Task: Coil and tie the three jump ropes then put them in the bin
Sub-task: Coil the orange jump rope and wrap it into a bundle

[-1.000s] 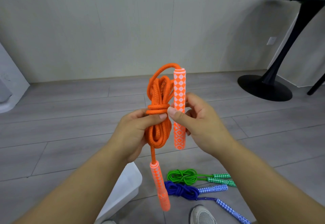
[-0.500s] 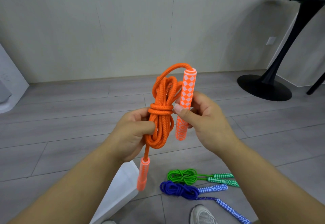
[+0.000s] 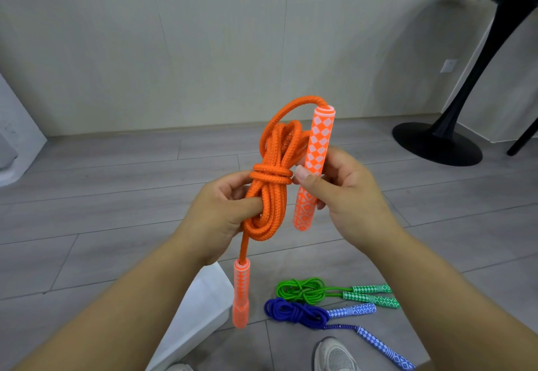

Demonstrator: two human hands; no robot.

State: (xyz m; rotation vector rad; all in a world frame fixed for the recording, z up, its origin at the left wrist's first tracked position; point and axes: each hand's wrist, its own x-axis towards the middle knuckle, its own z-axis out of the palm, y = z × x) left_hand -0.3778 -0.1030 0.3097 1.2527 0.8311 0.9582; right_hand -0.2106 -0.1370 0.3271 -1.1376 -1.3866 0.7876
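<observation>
I hold the orange jump rope (image 3: 272,196) up in front of me, coiled and wrapped twice round its middle. My left hand (image 3: 221,210) grips the lower part of the coil, fingers curled round the strands. My right hand (image 3: 343,193) pinches one orange-and-white handle (image 3: 316,152), which stands upright beside the coil. The other orange handle (image 3: 241,295) dangles below my left hand. On the floor lie the coiled green rope (image 3: 302,290) and, just in front of it, the coiled blue rope (image 3: 294,311). The white bin (image 3: 201,312) sits below my left forearm, partly hidden.
A black pedestal table (image 3: 436,143) stands at the right by the wall. A white object (image 3: 17,143) is at the left edge. My shoe (image 3: 334,353) shows at the bottom. Grey plank floor spreads around.
The upright handle has tilted slightly right and my right hand has slid up it. The dangling handle swung left, then back, and the coil shifted a little right.
</observation>
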